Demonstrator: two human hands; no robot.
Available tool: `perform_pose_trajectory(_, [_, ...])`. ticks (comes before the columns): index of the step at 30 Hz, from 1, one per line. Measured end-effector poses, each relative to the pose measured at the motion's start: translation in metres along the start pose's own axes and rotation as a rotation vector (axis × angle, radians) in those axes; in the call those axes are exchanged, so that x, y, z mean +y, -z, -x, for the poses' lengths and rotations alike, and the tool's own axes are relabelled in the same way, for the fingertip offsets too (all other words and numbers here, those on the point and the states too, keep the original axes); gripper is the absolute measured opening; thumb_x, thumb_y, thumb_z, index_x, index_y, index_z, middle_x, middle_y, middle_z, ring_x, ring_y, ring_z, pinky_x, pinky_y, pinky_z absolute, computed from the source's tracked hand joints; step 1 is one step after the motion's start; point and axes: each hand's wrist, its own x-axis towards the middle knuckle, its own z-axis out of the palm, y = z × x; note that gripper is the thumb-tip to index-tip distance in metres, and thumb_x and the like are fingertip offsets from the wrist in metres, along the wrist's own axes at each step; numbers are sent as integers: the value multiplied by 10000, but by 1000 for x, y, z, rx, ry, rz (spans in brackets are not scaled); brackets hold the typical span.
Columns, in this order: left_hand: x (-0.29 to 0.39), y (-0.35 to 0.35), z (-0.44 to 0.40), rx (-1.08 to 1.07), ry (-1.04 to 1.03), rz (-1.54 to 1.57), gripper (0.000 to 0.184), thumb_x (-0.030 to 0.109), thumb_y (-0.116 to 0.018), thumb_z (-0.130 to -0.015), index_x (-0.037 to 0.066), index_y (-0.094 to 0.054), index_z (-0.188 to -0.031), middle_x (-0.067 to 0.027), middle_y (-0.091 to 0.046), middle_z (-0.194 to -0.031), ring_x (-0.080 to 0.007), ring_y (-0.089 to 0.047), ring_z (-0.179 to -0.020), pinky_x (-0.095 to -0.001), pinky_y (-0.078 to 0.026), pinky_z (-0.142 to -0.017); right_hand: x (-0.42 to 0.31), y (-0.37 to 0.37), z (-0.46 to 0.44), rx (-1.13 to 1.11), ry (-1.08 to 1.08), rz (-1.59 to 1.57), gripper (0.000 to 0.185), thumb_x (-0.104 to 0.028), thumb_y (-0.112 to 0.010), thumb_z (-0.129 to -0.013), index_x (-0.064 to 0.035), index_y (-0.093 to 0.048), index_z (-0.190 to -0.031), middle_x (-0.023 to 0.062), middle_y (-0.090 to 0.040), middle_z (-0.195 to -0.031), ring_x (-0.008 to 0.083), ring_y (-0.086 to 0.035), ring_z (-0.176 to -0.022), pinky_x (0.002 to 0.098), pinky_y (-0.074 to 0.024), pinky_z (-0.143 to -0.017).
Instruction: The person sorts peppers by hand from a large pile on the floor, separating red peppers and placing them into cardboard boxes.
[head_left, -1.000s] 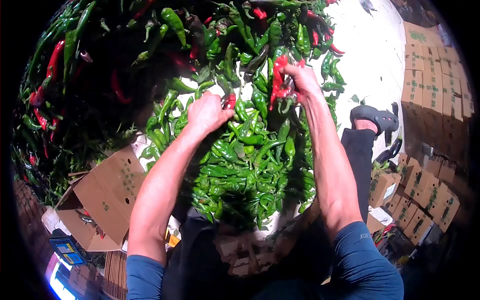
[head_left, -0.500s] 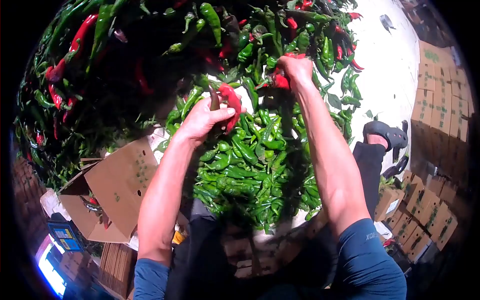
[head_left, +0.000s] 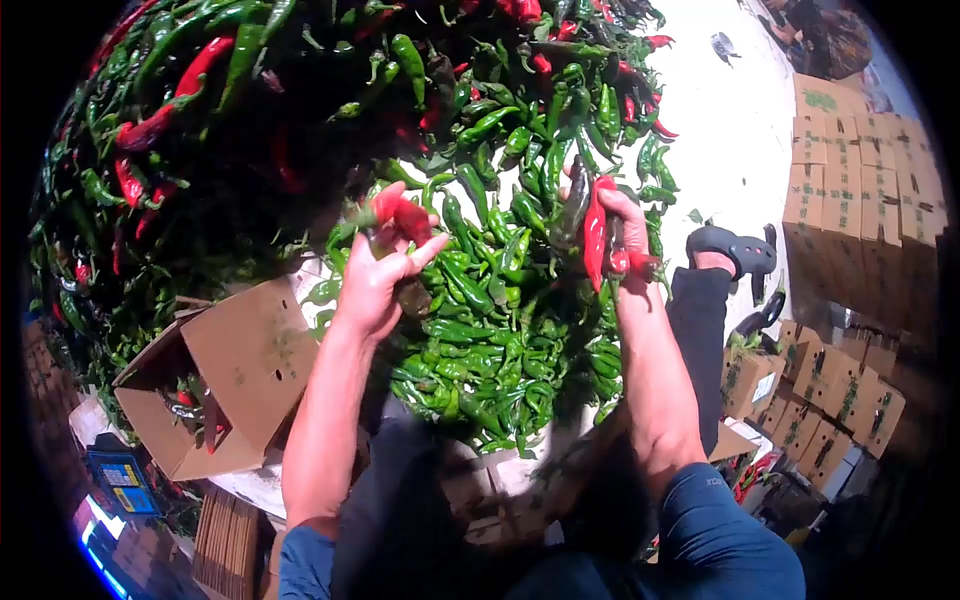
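Observation:
My left hand [head_left: 372, 285] holds a red pepper [head_left: 405, 215], its thumb and a fingertip pointing outward. A dark pepper [head_left: 413, 297] shows below that hand; whether it is gripped too is unclear. My right hand [head_left: 628, 222] is closed around several peppers: a long red pepper [head_left: 597, 235] and a dark pepper [head_left: 572, 203] stick out on its left side, with more red at the wrist. Between and below both hands spreads a layer of green peppers [head_left: 490, 345]. A larger heap of mixed green and red peppers [head_left: 240, 60] rises beyond them.
An open cardboard box [head_left: 250, 375] with a few peppers inside stands at the left. Stacked cartons [head_left: 850, 190] line the right side, with smaller boxes [head_left: 840, 400] below. A foot in a dark sandal [head_left: 738, 252] rests on the white sheet [head_left: 725, 130].
My right hand has drawn back from the heap toward me, turning so the red and dark peppers show. My left hand has shifted slightly left, its fingers more spread. The view has shifted.

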Motion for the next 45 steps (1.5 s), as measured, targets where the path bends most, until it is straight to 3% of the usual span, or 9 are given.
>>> perform_pose_trajectory(11, [181,38,216,791,-1137,-1278,514,125,-658,-933,-16,-449,-1381,-137,-464,-1369,-251,-517,-1236,-385,-421,-1072,94,-272,-7,-573,-226,267,495,-128,-687,-743,75,-580,-1181,163,-672,-1010,233,-667,-889,341,-582,-822])
perform_pose_trajectory(14, [211,74,251,1045,-996,-1730,566,107,-674,-898,-3,-441,-1402,-147,-442,-1412,-269,-465,-1283,-391,-354,-1114,133,-374,0,-822,-231,607,302,-164,-723,-776,5,-648,-1015,67,-685,-870,124,-643,-727,254,-513,-669])
perform_pose_trajectory(17, [213,116,274,776,-688,-1766,862,41,-700,-731,-4,-310,-1498,-208,-285,-1554,-357,-302,-1432,-427,-257,-1181,180,-455,15,-949,-107,1178,199,-172,-741,-768,-5,-646,-818,31,-642,-697,75,-598,-644,248,-476,-572])
perform_pose_trajectory(23, [235,206,338,729,-293,-1995,728,-91,-573,-766,34,-381,-1457,-214,-348,-1513,-403,-373,-1367,-451,-330,-1147,325,-423,-32,-1068,-136,1788,497,-333,-793,-696,12,-685,-1037,181,-723,-1000,332,-694,-915,409,-547,-840])
perform_pose_trajectory(27, [241,201,343,978,-598,-1806,335,-48,-546,-907,2,-599,-1234,-136,-666,-1118,-260,-654,-1020,-332,-511,-892,300,-382,-22,-813,419,1587,609,-314,-777,-768,14,-606,-1252,189,-689,-1116,273,-693,-974,392,-554,-855])
perform_pose_trajectory(31, [218,106,316,831,-267,-683,212,174,-633,-977,50,-663,-1146,-23,-695,-872,-58,-601,-669,-191,-446,-568,223,-379,37,-712,30,1039,576,-175,-743,-882,52,-495,-1350,156,-595,-1276,187,-590,-1127,366,-526,-936])
perform_pose_trajectory(35, [131,31,251,216,-179,-743,184,45,-582,-889,-49,-613,-1044,-67,-686,-830,-116,-628,-752,-315,-524,-687,200,-328,101,-603,194,1053,372,-87,-646,-896,-17,-556,-1251,60,-590,-1068,125,-560,-968,286,-503,-813])
perform_pose_trajectory(39, [88,-14,194,-305,207,-1239,294,252,-609,-911,-23,-701,-962,-149,-705,-804,-191,-675,-745,-332,-524,-698,149,-204,132,107,148,914,184,-60,-636,-885,-44,-610,-1066,-5,-590,-818,79,-562,-617,250,-508,-501])
perform_pose_trajectory(45, [-23,66,69,55,56,-1109,270,228,-663,-866,26,-730,-1031,-120,-743,-927,-214,-702,-830,-344,-546,-780,-2,-25,265,731,153,757,346,-233,-743,-870,-68,-631,-1154,-57,-517,-770,33,-481,-624,224,-376,-480])
